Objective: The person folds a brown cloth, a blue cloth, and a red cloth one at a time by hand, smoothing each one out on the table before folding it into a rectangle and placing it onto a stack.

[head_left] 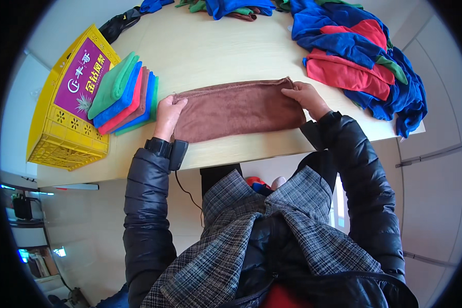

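Observation:
A brown towel [236,110], doubled into a long rectangle, is stretched between my hands over the near part of the table. My left hand [169,115] pinches its left end near the upper corner, thumb on top. At the other end my right hand [309,98] grips the upper right corner, also thumb on top. A stitched seam runs along the towel's far edge. Left of my left hand lies a stack of folded towels [131,95] in green, blue, red and brown, leaning against a yellow crate.
The yellow plastic crate [69,138] with a purple panel stands at the table's left. A loose heap of blue, red and green towels [351,61] covers the right side. More crumpled towels [238,7] and a black item [119,25] lie along the far edge of the table [215,51].

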Demonstrator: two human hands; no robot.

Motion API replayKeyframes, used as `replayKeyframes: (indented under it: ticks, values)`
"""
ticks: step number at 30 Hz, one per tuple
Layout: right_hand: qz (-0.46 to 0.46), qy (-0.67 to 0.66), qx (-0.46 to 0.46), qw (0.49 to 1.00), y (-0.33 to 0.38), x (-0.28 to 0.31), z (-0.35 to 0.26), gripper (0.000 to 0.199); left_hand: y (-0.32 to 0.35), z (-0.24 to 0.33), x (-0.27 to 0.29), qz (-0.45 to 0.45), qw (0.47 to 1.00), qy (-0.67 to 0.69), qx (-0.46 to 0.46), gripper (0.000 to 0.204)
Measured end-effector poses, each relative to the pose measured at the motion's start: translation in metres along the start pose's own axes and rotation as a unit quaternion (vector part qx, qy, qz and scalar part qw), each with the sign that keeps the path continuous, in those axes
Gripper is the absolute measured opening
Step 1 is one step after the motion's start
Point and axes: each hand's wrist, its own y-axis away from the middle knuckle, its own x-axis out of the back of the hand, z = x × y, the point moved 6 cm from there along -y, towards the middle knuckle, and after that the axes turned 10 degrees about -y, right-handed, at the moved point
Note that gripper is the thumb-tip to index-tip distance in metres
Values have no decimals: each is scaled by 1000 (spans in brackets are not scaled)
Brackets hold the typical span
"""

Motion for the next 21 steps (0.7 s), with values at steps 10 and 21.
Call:
replayKeyframes:
  ticks: [10,21]
  values:
    - [112,175,54,977,-22,15,25,34,-5,-7,13,89,961,-256,-61,29]
    - [146,278,64,947,-7,25,10,45,21,12,15,126,963,-215,-102,41]
